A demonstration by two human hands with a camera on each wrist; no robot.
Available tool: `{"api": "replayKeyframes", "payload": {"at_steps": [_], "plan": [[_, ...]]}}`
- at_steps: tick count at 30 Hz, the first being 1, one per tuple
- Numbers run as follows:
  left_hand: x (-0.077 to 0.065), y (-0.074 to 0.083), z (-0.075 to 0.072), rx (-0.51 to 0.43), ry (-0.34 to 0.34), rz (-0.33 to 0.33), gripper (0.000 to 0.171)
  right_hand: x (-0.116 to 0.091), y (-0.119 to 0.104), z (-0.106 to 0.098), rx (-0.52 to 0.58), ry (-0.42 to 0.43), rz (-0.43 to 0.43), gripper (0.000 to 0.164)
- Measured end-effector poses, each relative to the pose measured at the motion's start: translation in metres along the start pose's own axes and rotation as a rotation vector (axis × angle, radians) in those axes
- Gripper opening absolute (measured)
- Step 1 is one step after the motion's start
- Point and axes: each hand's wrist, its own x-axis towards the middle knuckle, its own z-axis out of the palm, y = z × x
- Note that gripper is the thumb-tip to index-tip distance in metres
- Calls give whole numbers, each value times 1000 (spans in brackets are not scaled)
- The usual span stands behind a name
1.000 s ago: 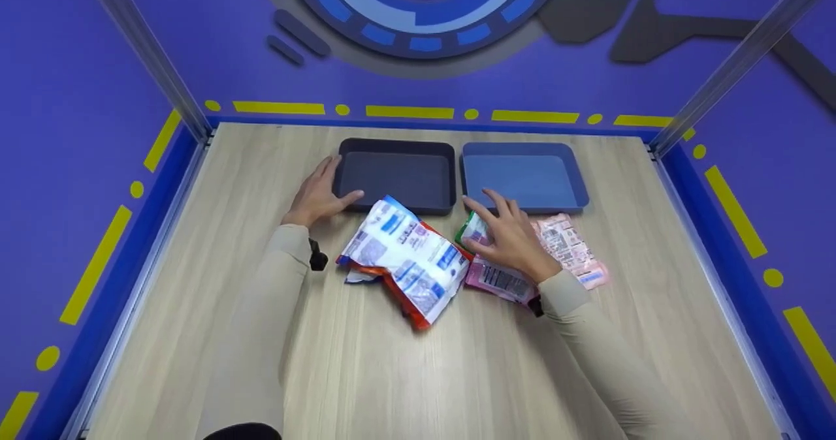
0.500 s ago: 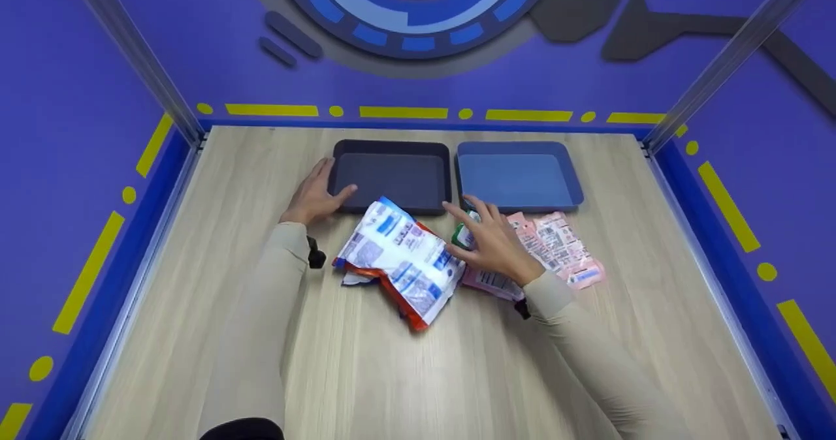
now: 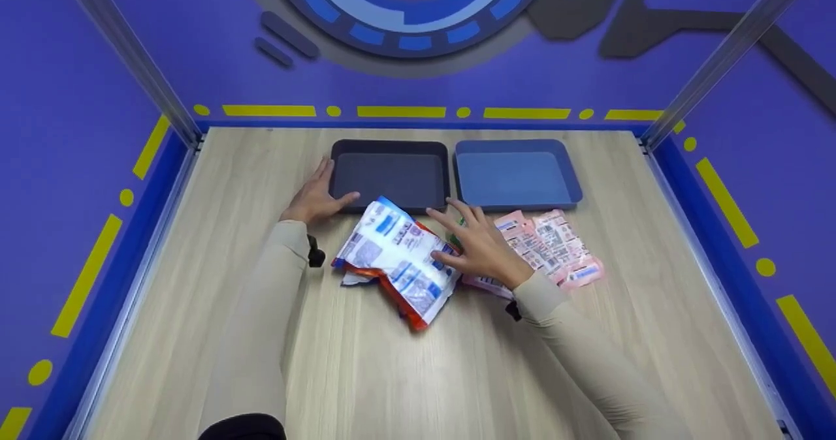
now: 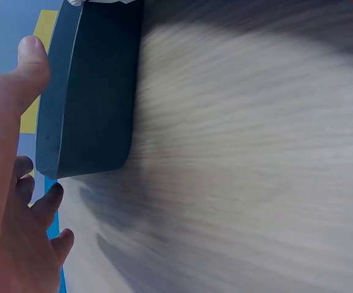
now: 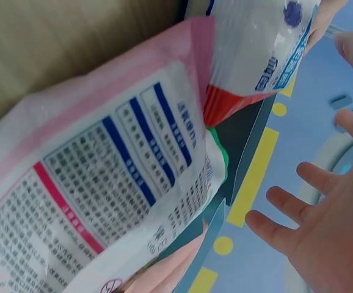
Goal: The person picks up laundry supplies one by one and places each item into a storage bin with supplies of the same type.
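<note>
In the head view my left hand (image 3: 313, 198) is at the left side of a dark tray (image 3: 390, 173), its fingers along the side and its thumb by the front edge. The left wrist view shows that hand (image 4: 18, 220) with fingers spread beside the tray. My right hand (image 3: 482, 247) hovers with spread fingers above the bags, beside a large white-and-blue bag (image 3: 405, 251) with red edges. Pink printed bags (image 3: 565, 244) lie partly under it. A green-edged bag (image 5: 216, 155) is mostly hidden. The right hand (image 5: 335, 213) holds nothing.
A blue-grey tray (image 3: 513, 173) stands just right of the dark one, near the back wall. Blue side walls with metal posts bound the wooden table (image 3: 418, 381). Another packet's edge (image 3: 356, 279) peeks out under the white bag.
My right hand has shifted left from over the pink bags towards the white bag, uncovering more of the pink ones. The left hand stays by the dark tray. The view shifts slightly.
</note>
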Motion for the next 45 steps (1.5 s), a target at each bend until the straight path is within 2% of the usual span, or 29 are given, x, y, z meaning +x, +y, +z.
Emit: {"api": "replayKeyframes", "payload": {"at_steps": [8,14,25,30,37,45], "plan": [[-5,0,0,-4,-21,6,112,2,-8,1,12,-16,0,80],[-6,0,0,-25,-30,29,111,3,-13,3,-15,-9,-55,79],[-8,4,3,0,-67,-9,113,6,-29,7,31,-42,-44,81],[-9,6,4,8,-66,-14,111,9,-38,11,45,-78,-66,83],[-10,10,7,3,-67,-40,109,12,-54,18,55,-138,-55,86],[-11,12,9,4,-49,-28,106,12,-65,28,47,-177,-53,91]]}}
